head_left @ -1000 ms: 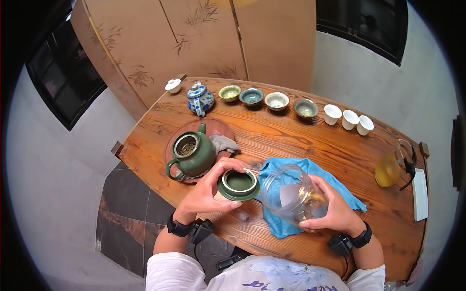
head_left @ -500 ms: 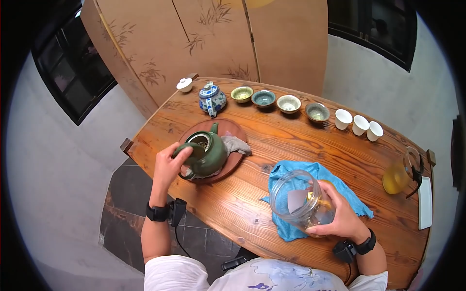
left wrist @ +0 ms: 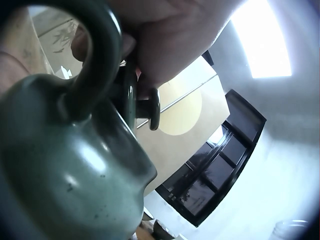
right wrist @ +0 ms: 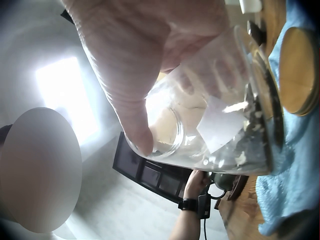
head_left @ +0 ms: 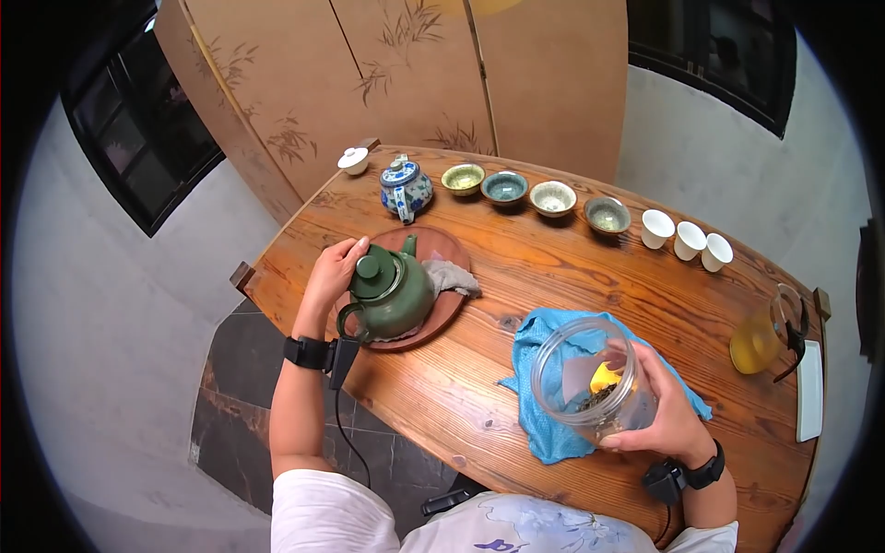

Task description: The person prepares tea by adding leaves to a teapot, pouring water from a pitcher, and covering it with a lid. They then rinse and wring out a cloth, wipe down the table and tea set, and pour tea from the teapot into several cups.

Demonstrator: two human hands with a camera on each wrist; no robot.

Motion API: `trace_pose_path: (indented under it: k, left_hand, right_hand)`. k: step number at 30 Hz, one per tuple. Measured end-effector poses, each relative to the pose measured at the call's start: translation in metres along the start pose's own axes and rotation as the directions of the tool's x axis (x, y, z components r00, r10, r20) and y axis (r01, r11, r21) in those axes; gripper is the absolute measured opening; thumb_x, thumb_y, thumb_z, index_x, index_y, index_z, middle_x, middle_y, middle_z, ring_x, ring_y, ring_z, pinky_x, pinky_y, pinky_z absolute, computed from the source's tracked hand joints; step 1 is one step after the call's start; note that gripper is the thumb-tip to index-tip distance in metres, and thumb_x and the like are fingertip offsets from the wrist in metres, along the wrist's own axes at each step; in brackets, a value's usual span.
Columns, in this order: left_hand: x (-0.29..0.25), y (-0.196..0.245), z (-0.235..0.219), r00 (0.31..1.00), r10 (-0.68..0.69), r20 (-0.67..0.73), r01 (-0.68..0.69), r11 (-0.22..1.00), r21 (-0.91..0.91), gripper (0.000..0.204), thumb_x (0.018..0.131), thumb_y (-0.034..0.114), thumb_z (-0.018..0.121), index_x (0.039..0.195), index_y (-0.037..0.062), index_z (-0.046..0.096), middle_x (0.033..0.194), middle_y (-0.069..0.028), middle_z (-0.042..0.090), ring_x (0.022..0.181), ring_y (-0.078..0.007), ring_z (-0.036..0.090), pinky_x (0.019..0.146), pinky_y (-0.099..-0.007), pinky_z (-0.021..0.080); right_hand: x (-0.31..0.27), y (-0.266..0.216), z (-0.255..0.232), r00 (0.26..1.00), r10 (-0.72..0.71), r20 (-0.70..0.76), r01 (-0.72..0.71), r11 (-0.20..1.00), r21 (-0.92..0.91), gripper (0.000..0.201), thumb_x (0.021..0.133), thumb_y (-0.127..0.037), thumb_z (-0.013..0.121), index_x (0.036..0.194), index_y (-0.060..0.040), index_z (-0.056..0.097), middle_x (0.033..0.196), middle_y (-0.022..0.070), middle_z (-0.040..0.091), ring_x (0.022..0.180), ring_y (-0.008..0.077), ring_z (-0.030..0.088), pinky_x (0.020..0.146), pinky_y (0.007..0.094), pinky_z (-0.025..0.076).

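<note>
My left hand (head_left: 336, 276) pinches the edge of a green teapot lid (head_left: 373, 271), which stands tilted over the mouth of a green teapot (head_left: 406, 304) with its round knob facing me. In the left wrist view the lid's knob (left wrist: 154, 109) sticks out beside the teapot's mouth, and the handle (left wrist: 102, 55) arches close by. With thumb and fingers round its side, my right hand (head_left: 668, 405) holds a clear jar (head_left: 562, 410) tilted over a blue cloth (head_left: 544, 447). Dark loose tea leaves (right wrist: 250, 135) and a white paper piece (right wrist: 220, 125) lie inside the jar.
Under the teapot is a round reddish tray (head_left: 452, 249) with a grey rag (head_left: 452, 278). A gold disc-shaped lid (right wrist: 298, 70) lies on the cloth. A blue-and-white teapot (head_left: 406, 192), several bowls and white cups (head_left: 657, 229) line the far edge; a glass pitcher (head_left: 756, 341) stands right.
My left hand has carried the lid from beside the jar to the teapot's mouth and turned it knob outward. The jar has shifted slightly right, still in my right hand.
</note>
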State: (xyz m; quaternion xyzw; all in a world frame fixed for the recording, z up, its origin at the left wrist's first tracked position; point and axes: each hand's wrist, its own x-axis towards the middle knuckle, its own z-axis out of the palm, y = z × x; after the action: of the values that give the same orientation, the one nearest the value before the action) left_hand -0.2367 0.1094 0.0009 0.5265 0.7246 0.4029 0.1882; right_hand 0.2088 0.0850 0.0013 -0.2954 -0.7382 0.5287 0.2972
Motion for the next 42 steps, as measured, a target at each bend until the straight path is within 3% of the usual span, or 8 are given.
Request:
trace_pose_path:
  k: [8, 13, 20, 23, 27, 31, 33, 42]
  left_hand:
    - [-0.002, -0.003, 0.001, 0.981, 0.161, -0.111, -0.116, 0.936, 0.332, 0.034, 0.089, 0.032, 0.044, 0.083, -0.0005, 0.053, 0.066, -0.0120, 0.053, 0.065, -0.0198, 0.053, 0.061, -0.0314, 0.041]
    - [0.001, -0.019, 0.004, 0.988, 0.139, 0.067, -0.130, 0.983, -0.133, 0.036, 0.091, 0.033, 0.041, 0.099, 0.0008, 0.056, 0.081, -0.0094, 0.059, 0.078, -0.0177, 0.054, 0.072, -0.0289, 0.042]
    - [0.011, -0.032, 0.013, 0.980, 0.175, 0.094, -0.170, 0.984, -0.054, 0.037, 0.092, 0.033, 0.042, 0.107, 0.0013, 0.053, 0.091, -0.0084, 0.058, 0.085, -0.0142, 0.051, 0.077, -0.0269, 0.041]
    - [0.000, -0.023, 0.009, 0.999, 0.048, 0.016, -0.047, 0.995, -0.091, 0.031, 0.089, 0.028, 0.048, 0.104, 0.0024, 0.055, 0.089, -0.0100, 0.056, 0.084, -0.0168, 0.052, 0.076, -0.0286, 0.041]
    - [-0.036, 0.038, 0.009, 0.772, 0.457, -0.442, -0.298, 0.874, 0.383, 0.018, 0.086, 0.014, 0.053, 0.098, 0.0017, 0.056, 0.083, -0.0064, 0.051, 0.075, -0.0137, 0.052, 0.067, -0.0264, 0.044]
    - [-0.091, 0.105, 0.078, 0.782, 0.618, 0.078, -0.623, 0.775, 0.104, 0.028, 0.073, 0.008, 0.064, 0.099, 0.0009, 0.056, 0.089, -0.0107, 0.054, 0.080, -0.0229, 0.055, 0.073, -0.0295, 0.044]
    - [-0.108, 0.116, 0.123, 0.627, 0.674, 0.391, -0.735, 0.678, 0.010, 0.050, 0.067, 0.017, 0.070, 0.110, 0.0030, 0.050, 0.103, -0.0140, 0.051, 0.097, -0.0297, 0.049, 0.084, -0.0355, 0.040]
    - [-0.119, 0.119, 0.253, 0.336, 0.671, 0.661, -0.896, 0.444, 0.005, 0.083, 0.056, 0.043, 0.074, 0.124, 0.0110, 0.038, 0.122, -0.0197, 0.038, 0.112, -0.0346, 0.038, 0.084, -0.0497, 0.037]
  right_hand:
    - [0.000, -0.003, -0.001, 1.000, -0.005, 0.014, 0.005, 1.000, -0.010, 0.092, 0.051, -0.026, 0.083, 0.125, -0.0004, 0.035, 0.117, 0.0115, 0.046, 0.110, 0.0216, 0.044, 0.095, 0.0316, 0.033]
    - [0.001, -0.001, -0.001, 1.000, 0.002, 0.015, -0.002, 1.000, -0.002, 0.093, 0.050, -0.026, 0.083, 0.125, -0.0003, 0.035, 0.117, 0.0115, 0.045, 0.110, 0.0214, 0.044, 0.095, 0.0315, 0.033]
    - [0.002, -0.002, 0.000, 1.000, 0.011, 0.022, -0.011, 1.000, 0.015, 0.092, 0.051, -0.024, 0.083, 0.125, -0.0003, 0.034, 0.117, 0.0110, 0.045, 0.110, 0.0209, 0.044, 0.095, 0.0313, 0.033]
    - [0.001, -0.002, -0.001, 1.000, 0.000, 0.003, 0.000, 0.999, 0.042, 0.093, 0.050, -0.022, 0.083, 0.126, 0.0001, 0.034, 0.118, 0.0107, 0.045, 0.111, 0.0202, 0.044, 0.095, 0.0307, 0.032]
    - [0.000, -0.011, -0.015, 0.996, -0.064, -0.063, 0.066, 0.997, 0.031, 0.094, 0.051, -0.020, 0.082, 0.127, 0.0005, 0.031, 0.118, 0.0101, 0.044, 0.112, 0.0195, 0.042, 0.096, 0.0306, 0.030]
    - [-0.008, -0.025, -0.033, 0.968, -0.028, -0.248, 0.080, 0.976, 0.201, 0.097, 0.049, -0.024, 0.082, 0.128, -0.0001, 0.031, 0.116, 0.0101, 0.045, 0.111, 0.0194, 0.041, 0.097, 0.0311, 0.029]
    - [-0.013, -0.028, -0.041, 0.953, -0.114, -0.280, 0.171, 0.967, 0.188, 0.098, 0.048, -0.024, 0.082, 0.128, -0.0005, 0.031, 0.117, 0.0104, 0.044, 0.110, 0.0185, 0.041, 0.097, 0.0313, 0.029]
    - [-0.036, -0.048, -0.055, 0.949, -0.163, -0.270, 0.210, 0.965, 0.156, 0.094, 0.051, -0.017, 0.080, 0.129, -0.0005, 0.030, 0.120, 0.0094, 0.043, 0.114, 0.0176, 0.039, 0.098, 0.0301, 0.027]
